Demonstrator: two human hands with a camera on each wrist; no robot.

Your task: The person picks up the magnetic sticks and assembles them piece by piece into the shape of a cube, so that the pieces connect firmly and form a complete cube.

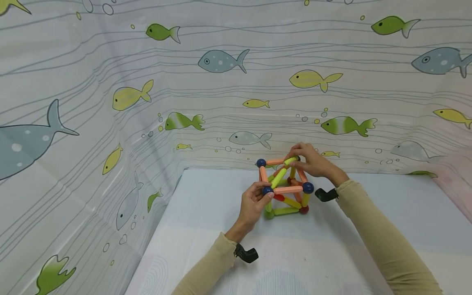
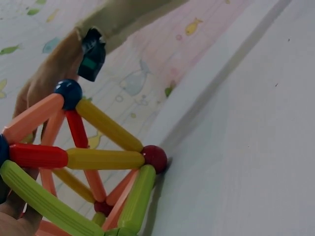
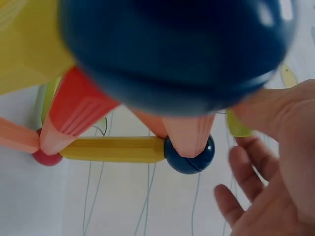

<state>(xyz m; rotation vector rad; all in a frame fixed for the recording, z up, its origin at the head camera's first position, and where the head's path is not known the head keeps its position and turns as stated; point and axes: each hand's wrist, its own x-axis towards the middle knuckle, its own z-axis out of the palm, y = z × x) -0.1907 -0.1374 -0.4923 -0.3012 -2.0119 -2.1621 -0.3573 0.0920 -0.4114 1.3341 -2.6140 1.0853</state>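
A cube-shaped frame of magnetic sticks and balls (image 1: 288, 189) stands on the table. My left hand (image 1: 250, 206) grips its near left top corner, thumb and fingers about a blue ball (image 1: 268, 190). From that corner a yellow-green stick (image 1: 278, 178) slants across the top. At the far right top corner my right hand (image 1: 311, 162) pinches another yellow-green stick (image 1: 291, 160), whose end shows by the thumb in the right wrist view. A second blue ball (image 1: 307, 188) marks the near right top corner. Red-and-yellow sticks (image 2: 39, 155) brace the side; a dark red ball (image 2: 155, 159) sits low.
A pale cloth covers the table (image 1: 206, 213). Fish-patterned sheeting (image 1: 206, 98) rises as walls behind and on the left, close behind the frame. Each wrist carries a black camera mount, the left one (image 1: 246, 254) and the right one (image 1: 326, 194).
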